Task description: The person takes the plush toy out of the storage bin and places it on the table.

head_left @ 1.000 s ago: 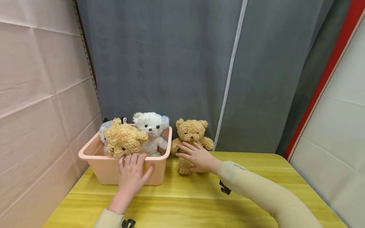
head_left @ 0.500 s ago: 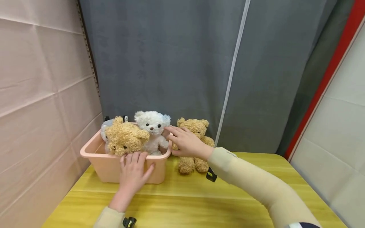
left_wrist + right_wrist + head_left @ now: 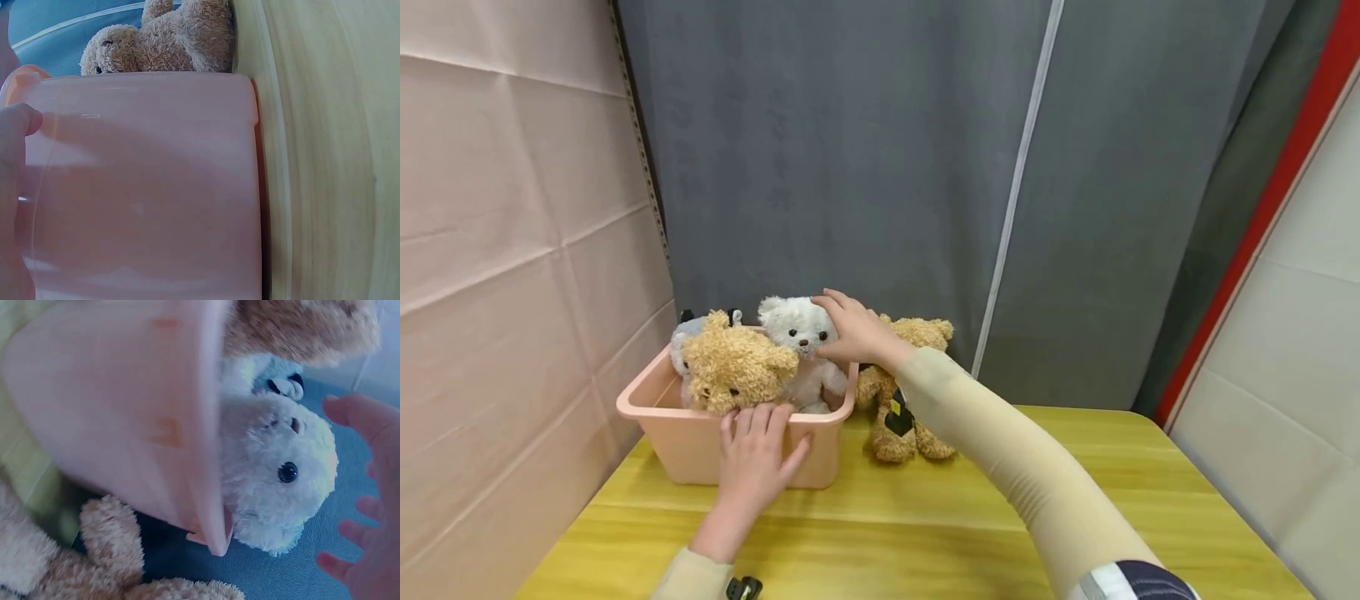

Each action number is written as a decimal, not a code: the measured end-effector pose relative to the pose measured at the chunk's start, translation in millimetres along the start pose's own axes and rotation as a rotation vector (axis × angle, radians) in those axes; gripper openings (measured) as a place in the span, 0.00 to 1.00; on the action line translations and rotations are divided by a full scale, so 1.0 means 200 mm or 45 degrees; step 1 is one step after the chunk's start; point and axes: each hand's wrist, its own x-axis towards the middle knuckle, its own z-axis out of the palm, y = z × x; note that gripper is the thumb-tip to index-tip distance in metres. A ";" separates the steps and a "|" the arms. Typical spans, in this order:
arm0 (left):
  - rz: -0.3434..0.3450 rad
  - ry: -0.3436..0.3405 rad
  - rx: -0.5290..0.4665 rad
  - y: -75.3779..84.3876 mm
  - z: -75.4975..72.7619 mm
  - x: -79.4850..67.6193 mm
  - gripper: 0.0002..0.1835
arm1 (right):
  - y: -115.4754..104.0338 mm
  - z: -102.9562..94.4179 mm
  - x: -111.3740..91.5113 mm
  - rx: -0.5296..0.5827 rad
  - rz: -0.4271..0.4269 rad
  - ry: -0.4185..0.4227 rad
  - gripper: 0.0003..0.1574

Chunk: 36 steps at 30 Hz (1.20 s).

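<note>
A pink plastic bin (image 3: 673, 450) holds a white teddy bear (image 3: 793, 321), a golden teddy bear (image 3: 730, 367) and a partly hidden grey-blue plush toy (image 3: 679, 340). My left hand (image 3: 754, 458) grips the bin's front rim, fingers hooked over it just below the golden bear's head. In the left wrist view the thumb (image 3: 31, 119) lies against the outer wall. Beside the white bear's head, my right hand (image 3: 853, 329) has its fingers spread. The right wrist view shows a gap between those fingers (image 3: 353, 531) and the white fur.
A second golden teddy bear (image 3: 891, 442) sits on the wooden table (image 3: 970, 517) right of the bin, partly covered by my right arm. A dark grey curtain (image 3: 850, 167) hangs behind. A pale cloth wall (image 3: 512, 292) stands close at left.
My right hand has moved left and up from in front of the golden bear on the table to the white bear's head. The left hand stays at the rim.
</note>
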 end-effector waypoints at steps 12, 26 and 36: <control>-0.015 -0.006 0.023 -0.01 -0.02 -0.04 0.27 | -0.04 0.07 0.19 0.231 0.087 -0.097 0.34; 0.024 0.029 -0.007 0.05 0.00 -0.04 0.26 | -0.05 0.15 0.19 0.089 0.306 -0.118 0.62; 0.054 0.063 -0.012 0.08 0.02 -0.01 0.26 | 0.00 0.10 0.18 -0.013 0.272 0.005 0.50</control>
